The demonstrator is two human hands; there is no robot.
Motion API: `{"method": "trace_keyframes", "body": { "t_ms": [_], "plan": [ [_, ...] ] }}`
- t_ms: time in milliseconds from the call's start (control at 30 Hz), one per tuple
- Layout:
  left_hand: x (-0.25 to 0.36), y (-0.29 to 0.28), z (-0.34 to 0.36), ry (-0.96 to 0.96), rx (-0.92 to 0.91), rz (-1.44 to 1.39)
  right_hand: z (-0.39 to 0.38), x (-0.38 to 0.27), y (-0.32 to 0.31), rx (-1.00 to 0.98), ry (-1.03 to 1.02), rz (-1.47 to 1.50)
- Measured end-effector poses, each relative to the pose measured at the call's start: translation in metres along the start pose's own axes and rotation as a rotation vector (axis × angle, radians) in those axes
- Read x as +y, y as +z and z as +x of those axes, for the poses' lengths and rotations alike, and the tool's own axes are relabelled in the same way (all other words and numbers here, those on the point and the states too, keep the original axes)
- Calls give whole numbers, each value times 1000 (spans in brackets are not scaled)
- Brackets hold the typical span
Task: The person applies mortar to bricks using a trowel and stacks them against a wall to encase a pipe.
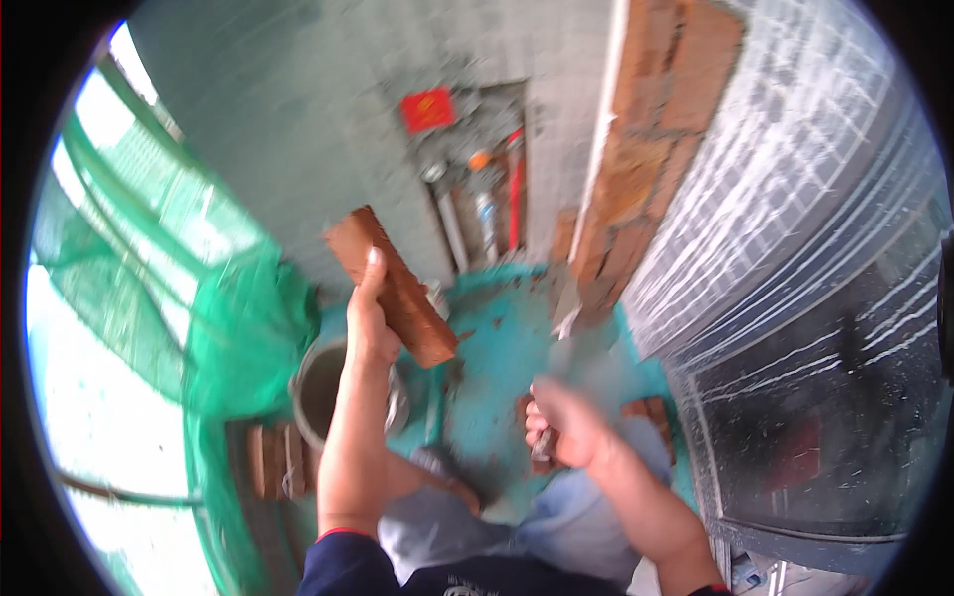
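**A hand lifts a red brick over the blue-green floor**

The left hand [370,323] is closed around a red brick [391,285]. The thumb lies flat up the side of the brick, and the other fingers wrap round behind it. The brick is held up in the air, tilted, with its top end toward the grey wall [298,129] and its low end pointing down to the floor [497,348]. It touches nothing but the hand.

The right hand [564,425] is closed in a fist around a handle. It looks like a trowel [581,358], with its flat blade pointing up toward the brick wall [646,149], but the picture is blurred there, so I cannot be sure.

Under the left arm stands a grey bucket [320,392], near the left edge of the floor. Beside the bucket, more to the left, a few bricks [273,459] lie on the ground. A green net [199,308] hangs along that side.

Some more bricks [651,412] lie near the right edge of the floor, just beside the right hand. At the far end of the floor, pipes [477,214] run up a gap in the grey wall, with a red square [428,109] above them. A dark, shiny panel [825,377] stands on the right.
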State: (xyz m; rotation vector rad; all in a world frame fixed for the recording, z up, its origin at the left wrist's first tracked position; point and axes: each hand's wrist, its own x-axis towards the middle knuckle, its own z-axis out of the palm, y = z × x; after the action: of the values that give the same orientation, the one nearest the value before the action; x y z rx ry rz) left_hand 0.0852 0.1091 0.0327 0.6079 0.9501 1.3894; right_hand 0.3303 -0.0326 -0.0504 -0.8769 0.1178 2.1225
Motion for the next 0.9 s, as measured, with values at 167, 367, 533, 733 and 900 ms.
{"method": "trace_keyframes", "body": {
  "t_ms": [167, 367, 533, 733, 900],
  "plan": [
    [10, -108, -58, -30, 134, -189, 22, 54, -14, 104, 35, -558],
    [64, -218, -98, 243, 189, -410, 47, 108, 25, 80, 4, -1411],
    [84, -249, -115, 329, 180, -547, 120, 136, 49, -188, -12, -1527],
    [92, -286, -115, 519, 561, -439, 171, 167, 137, -3, -265, -2458],
    [100, -265, -118, 709, 833, -426, 258, 204, 112, -127, -605, -2824]
  ]
}}
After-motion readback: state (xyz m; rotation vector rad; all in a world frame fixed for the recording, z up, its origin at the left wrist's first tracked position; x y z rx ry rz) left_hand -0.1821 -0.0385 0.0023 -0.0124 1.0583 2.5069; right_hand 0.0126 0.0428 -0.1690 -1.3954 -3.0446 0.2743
